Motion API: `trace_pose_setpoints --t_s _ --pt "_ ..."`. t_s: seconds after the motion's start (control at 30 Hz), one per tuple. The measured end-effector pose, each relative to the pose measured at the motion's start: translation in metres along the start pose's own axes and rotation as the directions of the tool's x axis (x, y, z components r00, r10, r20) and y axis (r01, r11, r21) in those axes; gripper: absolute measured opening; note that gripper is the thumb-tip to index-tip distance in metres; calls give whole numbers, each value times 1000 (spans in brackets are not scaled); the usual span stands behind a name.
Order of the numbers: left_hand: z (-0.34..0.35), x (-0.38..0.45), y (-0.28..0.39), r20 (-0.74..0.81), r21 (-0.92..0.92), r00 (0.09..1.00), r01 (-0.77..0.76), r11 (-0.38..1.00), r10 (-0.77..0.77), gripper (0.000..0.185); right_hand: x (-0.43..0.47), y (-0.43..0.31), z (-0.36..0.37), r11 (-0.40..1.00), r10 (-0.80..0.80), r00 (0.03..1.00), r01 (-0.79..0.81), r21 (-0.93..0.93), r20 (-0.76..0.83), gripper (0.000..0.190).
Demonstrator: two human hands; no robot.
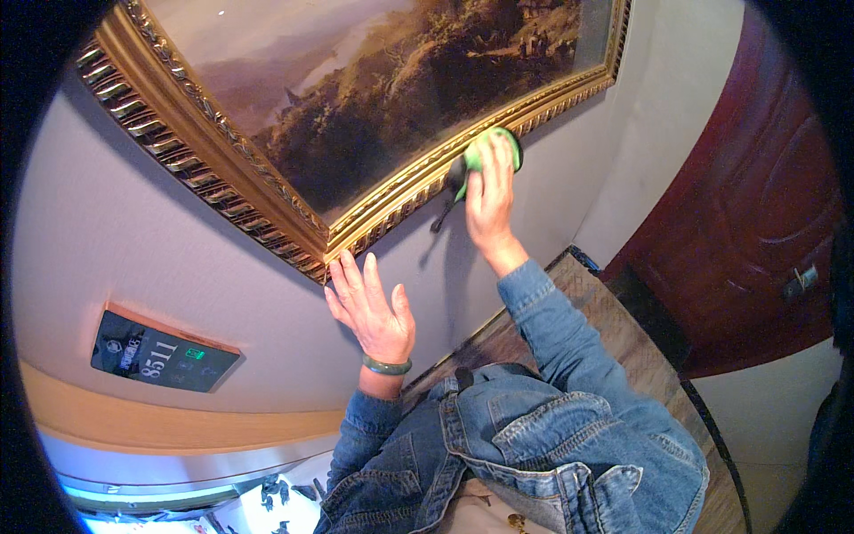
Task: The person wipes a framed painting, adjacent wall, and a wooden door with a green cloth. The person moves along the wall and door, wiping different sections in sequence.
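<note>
A gilt picture frame (413,180) with carved, ribbed moulding hangs on the grey wall, around a landscape painting (393,87). My right hand (491,193) presses a bright green cleaning cloth or pad (482,151) with black parts against the lower rail of the frame. From that pad a thin dark strap or cord hangs down in front of the wall. My left hand (377,307), fingers spread and nothing held, has its fingertips at the frame's lower corner. A dark green bangle (387,366) circles my left wrist.
A dark sign plate (163,350) bearing writing is mounted on the wall at left. A dark red panelled door (740,220) with a metal handle (800,282) stands at right. Patterned flooring (587,294) runs below, and a brightly lit area (267,504) shows at lower left.
</note>
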State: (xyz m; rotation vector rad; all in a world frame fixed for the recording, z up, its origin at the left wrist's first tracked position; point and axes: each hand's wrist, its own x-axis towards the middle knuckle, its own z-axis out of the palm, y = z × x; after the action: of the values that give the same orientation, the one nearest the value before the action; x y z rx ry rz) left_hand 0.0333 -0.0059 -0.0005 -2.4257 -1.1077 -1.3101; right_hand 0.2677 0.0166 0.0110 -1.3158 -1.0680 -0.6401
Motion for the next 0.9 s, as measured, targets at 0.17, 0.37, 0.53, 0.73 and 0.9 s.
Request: trace_pose_setpoints --t_s 0.17,0.37,0.53,0.73,0.9 --pt "-1 0 0 23 5 999 29 1000 -29 55 15 25 -5 1000 28 995 -27 12 -94 34" --pt "-2 1 0 8 -27 1000 20 999 -20 55 -6 -3 -11 992 98 995 -96 76 -21 35" --pt "-2 2 0 21 -53 999 27 998 -26 54 -13 -28 -8 978 -180 957 150 145 227 37" --pt "-6 -2 -6 55 -10 998 24 1000 -24 52 19 1 -7 976 209 970 -198 90 -127 32" --pt "-4 -2 -8 32 -24 999 22 999 -21 51 -20 -47 9 993 -106 987 98 67 119 37"
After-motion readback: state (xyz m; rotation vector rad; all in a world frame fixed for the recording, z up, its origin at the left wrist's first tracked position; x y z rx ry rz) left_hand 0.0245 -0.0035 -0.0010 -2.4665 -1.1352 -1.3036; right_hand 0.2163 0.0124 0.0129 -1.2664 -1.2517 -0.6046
